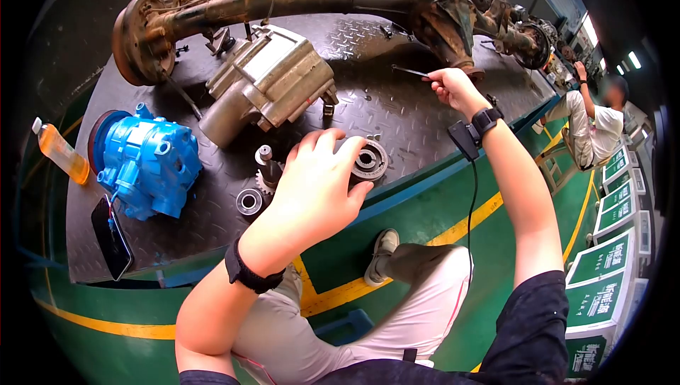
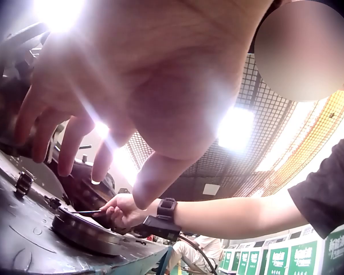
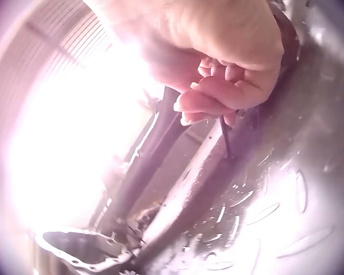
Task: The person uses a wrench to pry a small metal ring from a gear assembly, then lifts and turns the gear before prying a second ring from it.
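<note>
Between the fingers of my right hand [image 1: 457, 89] is a thin dark metal rod [image 1: 409, 71], its free end pointing left over the table. The right wrist view shows the same rod [image 3: 226, 138] sticking out below the curled fingers. My left hand [image 1: 315, 183] is spread with loosely bent fingers above the near table edge. Right beside its thumb and index finger lies a round metal bearing-like part [image 1: 381, 165]. Partly hidden under that hand are a shaft with a gear [image 1: 266, 169] and a small ring bearing [image 1: 248, 202].
A grey metal housing [image 1: 273, 77] and a blue pump-like unit [image 1: 149, 162] stand on the patterned steel table [image 1: 418, 123]. Along the back lies a rusty axle [image 1: 319, 4]. At left are an orange bottle [image 1: 62, 151] and a phone [image 1: 112, 240]. A seated person [image 1: 595, 123] is at right.
</note>
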A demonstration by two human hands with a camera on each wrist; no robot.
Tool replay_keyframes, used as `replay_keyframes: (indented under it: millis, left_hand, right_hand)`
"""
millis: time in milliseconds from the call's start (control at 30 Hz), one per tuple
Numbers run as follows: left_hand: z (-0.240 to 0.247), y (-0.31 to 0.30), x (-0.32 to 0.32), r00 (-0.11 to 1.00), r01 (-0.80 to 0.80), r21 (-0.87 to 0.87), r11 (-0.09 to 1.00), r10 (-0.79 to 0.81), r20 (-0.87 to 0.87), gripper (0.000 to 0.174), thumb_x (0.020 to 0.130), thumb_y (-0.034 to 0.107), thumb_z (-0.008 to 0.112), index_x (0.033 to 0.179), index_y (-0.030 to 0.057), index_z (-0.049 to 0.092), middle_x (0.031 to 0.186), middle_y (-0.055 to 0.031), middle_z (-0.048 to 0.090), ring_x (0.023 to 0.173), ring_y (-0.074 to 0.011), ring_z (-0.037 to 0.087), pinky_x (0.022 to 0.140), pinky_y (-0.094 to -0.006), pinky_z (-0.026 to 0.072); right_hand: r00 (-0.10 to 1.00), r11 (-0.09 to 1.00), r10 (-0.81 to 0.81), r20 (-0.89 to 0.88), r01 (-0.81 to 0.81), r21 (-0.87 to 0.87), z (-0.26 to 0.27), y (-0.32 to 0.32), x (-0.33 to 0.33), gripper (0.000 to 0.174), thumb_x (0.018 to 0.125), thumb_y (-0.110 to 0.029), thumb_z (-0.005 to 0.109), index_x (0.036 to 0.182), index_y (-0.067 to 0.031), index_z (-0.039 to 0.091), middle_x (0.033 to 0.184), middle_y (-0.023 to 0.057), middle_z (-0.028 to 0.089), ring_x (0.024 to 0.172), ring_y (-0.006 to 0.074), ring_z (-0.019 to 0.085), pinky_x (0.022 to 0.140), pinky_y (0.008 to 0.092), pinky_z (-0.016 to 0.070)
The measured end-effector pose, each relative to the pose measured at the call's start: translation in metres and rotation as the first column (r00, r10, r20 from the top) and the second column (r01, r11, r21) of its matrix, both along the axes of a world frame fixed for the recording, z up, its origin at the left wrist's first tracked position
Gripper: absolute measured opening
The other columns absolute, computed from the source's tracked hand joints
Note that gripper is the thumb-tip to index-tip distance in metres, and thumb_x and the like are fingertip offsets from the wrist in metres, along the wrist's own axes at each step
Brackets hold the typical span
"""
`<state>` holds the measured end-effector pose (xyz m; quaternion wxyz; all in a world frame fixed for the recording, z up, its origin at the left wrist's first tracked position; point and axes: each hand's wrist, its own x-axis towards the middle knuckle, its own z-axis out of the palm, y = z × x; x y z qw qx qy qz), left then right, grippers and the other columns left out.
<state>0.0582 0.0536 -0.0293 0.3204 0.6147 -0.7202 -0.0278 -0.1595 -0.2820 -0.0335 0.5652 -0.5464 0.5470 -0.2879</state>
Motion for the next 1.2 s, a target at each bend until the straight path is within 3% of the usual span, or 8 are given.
replay_keyframes:
  millis: [100,233,267,400,500,767,933,1200]
  left_hand:
    - [-0.003,0.003,0.004,1.0,0.004,0.002,1.0,-0.004,-0.014,0.053,0.082,0.019,0.078,0.13,0.0062,0.057,0.129,-0.0177,0.057,0.124,-0.0388,0.053,0.106,-0.0467,0.0431]
    - [-0.004,0.003,0.003,0.999,0.019,0.032,0.999,-0.019,-0.029,0.056,0.082,0.017,0.078,0.132,0.0056,0.056,0.129,-0.018,0.057,0.124,-0.039,0.052,0.106,-0.046,0.0432]
    - [-0.004,0.003,0.002,0.999,0.022,0.041,0.999,-0.021,-0.029,0.057,0.082,0.017,0.078,0.132,0.0057,0.055,0.129,-0.0181,0.057,0.124,-0.0391,0.052,0.106,-0.0459,0.0432]
    - [-0.003,0.0,0.0,0.999,0.031,0.05,0.998,-0.03,-0.031,0.06,0.081,0.016,0.077,0.135,0.005,0.052,0.13,-0.0192,0.057,0.124,-0.0394,0.052,0.106,-0.0459,0.0431]
    - [-0.003,-0.002,-0.002,0.999,0.039,0.06,0.997,-0.038,-0.027,0.063,0.081,0.015,0.077,0.137,0.0038,0.051,0.13,-0.0202,0.057,0.124,-0.04,0.052,0.107,-0.0459,0.0428]
    - [-0.007,-0.001,0.001,1.0,0.014,0.105,0.994,-0.014,0.007,0.077,0.08,0.017,0.08,0.145,0.0001,0.043,0.137,-0.0256,0.053,0.13,-0.042,0.049,0.111,-0.0445,0.0403]
    - [-0.009,-0.002,0.0,0.999,0.036,0.136,0.99,-0.035,-0.006,0.079,0.079,0.016,0.08,0.146,0.0005,0.042,0.138,-0.0252,0.053,0.131,-0.0416,0.049,0.112,-0.0442,0.0397]
    - [-0.01,-0.004,-0.003,0.999,0.039,0.128,0.991,-0.037,-0.017,0.08,0.077,0.014,0.08,0.147,0.0018,0.042,0.138,-0.0239,0.054,0.132,-0.0405,0.049,0.112,-0.0435,0.0394]
  right_hand:
    - [0.977,0.984,0.036,0.208,-0.07,0.161,0.0,0.005,-0.01,0.018,0.098,-0.015,0.058,0.096,-0.0026,0.07,0.062,-0.0059,0.055,0.047,0.0024,0.045,0.042,0.0185,0.0369]
    - [0.947,0.992,0.07,0.315,-0.099,0.078,-0.001,0.031,-0.022,0.022,0.098,-0.016,0.057,0.105,-0.001,0.071,0.061,-0.0074,0.051,0.047,0.0025,0.041,0.045,0.0178,0.0352]
    - [0.946,0.997,0.027,0.322,-0.051,0.065,0.006,0.048,-0.019,0.029,0.101,-0.016,0.052,0.117,0.0031,0.068,0.055,-0.006,0.045,0.045,0.0043,0.035,0.044,0.0208,0.0288]
    - [0.839,0.972,0.224,0.497,-0.227,-0.055,0.01,0.09,-0.033,0.029,0.098,-0.017,0.055,0.114,0.0039,0.069,0.054,-0.0043,0.046,0.045,0.0054,0.036,0.047,0.0231,0.0271]
    - [0.783,0.958,0.27,0.561,-0.275,-0.078,0.009,0.116,-0.041,0.03,0.099,-0.014,0.053,0.116,0.0052,0.068,0.053,-0.004,0.046,0.045,0.0049,0.035,0.047,0.0233,0.0266]
    - [0.713,0.937,0.308,0.63,-0.343,-0.071,0.002,0.182,-0.065,0.03,0.1,-0.009,0.049,0.115,0.0095,0.066,0.049,-0.003,0.044,0.038,0.004,0.035,0.041,0.0206,0.0268]
    - [0.741,0.933,0.302,0.599,-0.36,-0.025,-0.009,0.209,-0.074,0.03,0.097,-0.007,0.051,0.115,0.0129,0.065,0.051,0.0003,0.053,0.034,0.0047,0.04,0.039,0.0193,0.029]
    - [0.803,0.947,0.27,0.531,-0.322,0.006,-0.018,0.217,-0.076,0.03,0.096,-0.007,0.052,0.115,0.013,0.065,0.053,-0.0001,0.053,0.038,0.0043,0.044,0.04,0.0184,0.0347]
